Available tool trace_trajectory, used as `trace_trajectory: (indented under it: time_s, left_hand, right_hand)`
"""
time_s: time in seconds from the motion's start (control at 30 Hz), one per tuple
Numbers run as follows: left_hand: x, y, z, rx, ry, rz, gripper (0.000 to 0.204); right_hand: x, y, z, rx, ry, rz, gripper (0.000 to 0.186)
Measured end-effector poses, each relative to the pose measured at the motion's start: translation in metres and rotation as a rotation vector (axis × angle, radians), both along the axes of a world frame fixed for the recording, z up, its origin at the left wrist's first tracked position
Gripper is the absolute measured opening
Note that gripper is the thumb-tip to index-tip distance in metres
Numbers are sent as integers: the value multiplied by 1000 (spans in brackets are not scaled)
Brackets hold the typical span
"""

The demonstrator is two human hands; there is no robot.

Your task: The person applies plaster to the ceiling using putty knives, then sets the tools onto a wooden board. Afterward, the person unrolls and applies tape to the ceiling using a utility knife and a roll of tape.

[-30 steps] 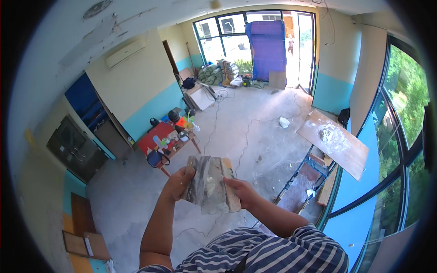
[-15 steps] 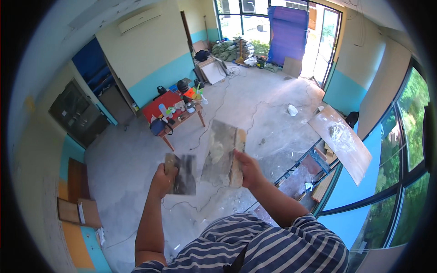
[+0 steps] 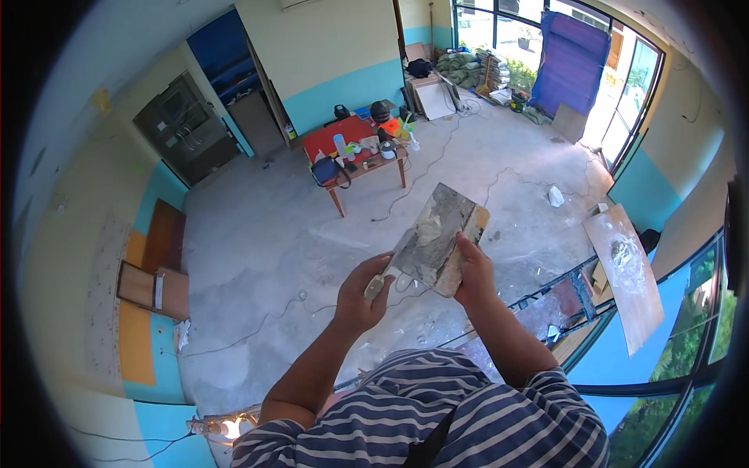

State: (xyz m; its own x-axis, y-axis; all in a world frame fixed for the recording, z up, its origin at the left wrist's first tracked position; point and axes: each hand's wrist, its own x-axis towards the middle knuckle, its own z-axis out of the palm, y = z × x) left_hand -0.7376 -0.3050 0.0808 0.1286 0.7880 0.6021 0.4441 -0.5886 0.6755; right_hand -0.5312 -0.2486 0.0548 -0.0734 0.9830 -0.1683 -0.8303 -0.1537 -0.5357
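My right hand (image 3: 476, 273) is closed on the wooden edge grip of a wide plastering blade (image 3: 449, 218), its thumb on top. The grey metal face is tilted up and smeared, with a pale dab of wet filler (image 3: 427, 228) on it. My left hand (image 3: 360, 296) is closed round the worn, pale grip of a smaller plastering blade (image 3: 375, 288), close to the wide blade's lower left corner. Most of the smaller blade is hidden, seen edge-on or behind the wide one; whether the two touch I cannot tell.
A red-topped table (image 3: 324, 140) crowded with bottles and tools stands ahead. Cables (image 3: 269, 318) snake over the dusty concrete floor. To the right, a splattered board (image 3: 636, 288) leans by a blue metal frame (image 3: 581, 292). A lit lamp (image 3: 232, 427) shows at lower left.
My left hand has brought the smaller blade rightward to the wide blade and turned it edge-on. The wide blade has tilted clockwise. The view has swung left, so the room appears shifted right.
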Motion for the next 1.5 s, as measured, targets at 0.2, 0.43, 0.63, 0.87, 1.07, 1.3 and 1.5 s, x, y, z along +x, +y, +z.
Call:
trace_trajectory:
  time_s: [0.2,0.43,0.63,0.87,1.07,1.3,1.5]
  left_hand:
    - [-25,-1,-9,-3,297,26,53]
    - [-90,18,-38,-2,537,51,47]
    - [-113,36,33,101,254,71,31]
    - [-79,21,92,100,534,-214,29]
    - [-70,27,69,70,641,-254,34]
    - [-97,39,36,-1,526,-108,24]
    - [-131,51,-71,-283,-1018,-374,44]
  right_hand:
    - [0,-12,6,-26,-50,36,43]
    - [9,-10,5,-3,-43,258,42]
    - [18,-5,15,-85,-170,549,40]
    - [12,-9,13,-129,-258,624,38]
    - [8,-3,2,-136,-225,629,38]
    - [4,22,-32,-257,-82,413,39]
    - [8,33,-22,-1,151,432,47]
